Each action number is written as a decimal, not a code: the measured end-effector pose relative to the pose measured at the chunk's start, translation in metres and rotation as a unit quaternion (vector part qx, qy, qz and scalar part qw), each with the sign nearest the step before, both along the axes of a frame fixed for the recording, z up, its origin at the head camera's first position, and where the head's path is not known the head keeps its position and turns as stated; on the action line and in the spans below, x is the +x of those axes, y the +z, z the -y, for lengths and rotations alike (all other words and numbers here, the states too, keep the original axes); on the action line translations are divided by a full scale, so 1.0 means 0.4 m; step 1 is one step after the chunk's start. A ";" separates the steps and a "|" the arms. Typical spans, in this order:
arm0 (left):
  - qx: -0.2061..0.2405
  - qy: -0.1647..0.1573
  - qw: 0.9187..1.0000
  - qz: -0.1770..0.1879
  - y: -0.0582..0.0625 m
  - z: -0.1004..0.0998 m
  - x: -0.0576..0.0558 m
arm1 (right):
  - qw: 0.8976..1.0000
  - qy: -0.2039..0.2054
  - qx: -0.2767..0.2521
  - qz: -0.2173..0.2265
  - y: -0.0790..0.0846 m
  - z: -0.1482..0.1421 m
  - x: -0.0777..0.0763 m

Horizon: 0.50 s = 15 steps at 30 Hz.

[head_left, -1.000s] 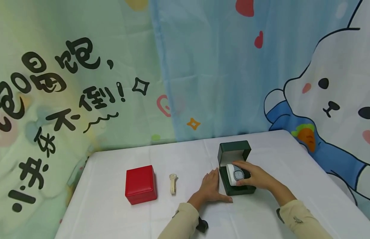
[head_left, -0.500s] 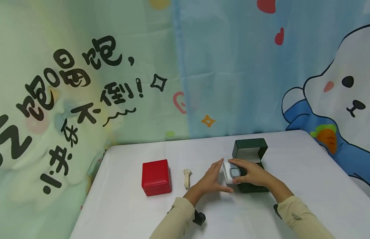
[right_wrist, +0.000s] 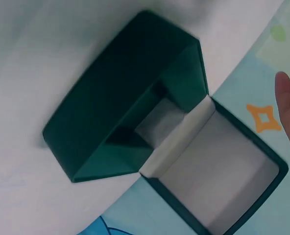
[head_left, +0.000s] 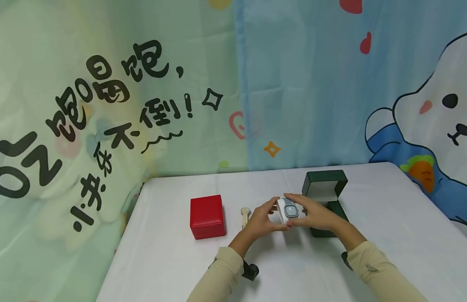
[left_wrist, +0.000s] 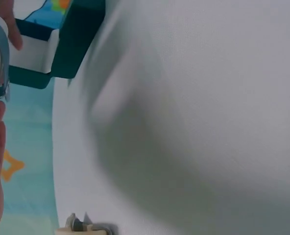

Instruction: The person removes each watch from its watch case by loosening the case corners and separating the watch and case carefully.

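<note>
A watch with a grey-blue strap (head_left: pixel 291 211) is wrapped round a white cushion (head_left: pixel 281 211), held above the white table between both hands. My left hand (head_left: pixel 260 221) grips its left side, fingers behind and thumb below. From the other side, my right hand (head_left: pixel 319 214) holds it with fingers over the top and the thumb at the lower edge. Behind the right hand stands a dark green watch box (right_wrist: pixel 106 98), its lid (head_left: pixel 324 184) raised and its pale lining showing. A cream watch (head_left: pixel 245 214) lies on the table, partly hidden by the left hand.
To the left, a red box (head_left: pixel 208 216) with its lid down sits on the white table (head_left: pixel 169 260). A printed curtain (head_left: pixel 294 105) hangs behind the table's far edge. Dark wrist cameras (head_left: pixel 250 270) are strapped near the sleeves.
My right hand has lifted the watch and cushion out of the green box and moved them left. My left hand has left the box's side and now grips the cushion too. The head view has shifted.
</note>
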<state>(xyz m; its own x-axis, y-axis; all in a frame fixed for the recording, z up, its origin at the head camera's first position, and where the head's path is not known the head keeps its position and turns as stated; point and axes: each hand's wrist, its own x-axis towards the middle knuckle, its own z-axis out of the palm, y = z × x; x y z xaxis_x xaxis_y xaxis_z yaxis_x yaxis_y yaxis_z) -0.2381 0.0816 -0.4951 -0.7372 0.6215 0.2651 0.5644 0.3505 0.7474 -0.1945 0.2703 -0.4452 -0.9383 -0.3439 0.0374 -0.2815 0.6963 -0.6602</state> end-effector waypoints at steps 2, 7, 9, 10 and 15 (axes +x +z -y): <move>0.004 0.006 1.000 -0.005 0.002 0.007 0.004 | 1.000 0.004 -0.007 0.010 0.000 0.011 0.001; 0.002 0.012 1.000 0.018 0.007 0.029 0.012 | 1.000 0.015 -0.013 0.022 0.000 0.028 0.002; 0.004 0.011 1.000 0.029 0.011 0.038 0.014 | 0.999 0.026 -0.020 0.021 0.002 0.033 0.003; 0.008 0.008 0.999 0.033 0.012 0.043 0.014 | 0.999 0.030 -0.022 0.022 0.004 0.036 0.003; 0.005 0.002 1.000 0.025 0.019 0.063 0.013 | 0.998 0.043 -0.020 0.027 0.009 0.050 0.004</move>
<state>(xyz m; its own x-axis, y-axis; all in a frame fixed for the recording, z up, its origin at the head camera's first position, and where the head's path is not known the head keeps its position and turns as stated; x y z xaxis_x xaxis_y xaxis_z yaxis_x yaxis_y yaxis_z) -0.2331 0.0564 -0.4877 -0.7518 0.6164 0.2341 0.5249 0.3446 0.7783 -0.1931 0.2504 -0.4417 -0.9060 -0.4232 0.0030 -0.3029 0.6437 -0.7028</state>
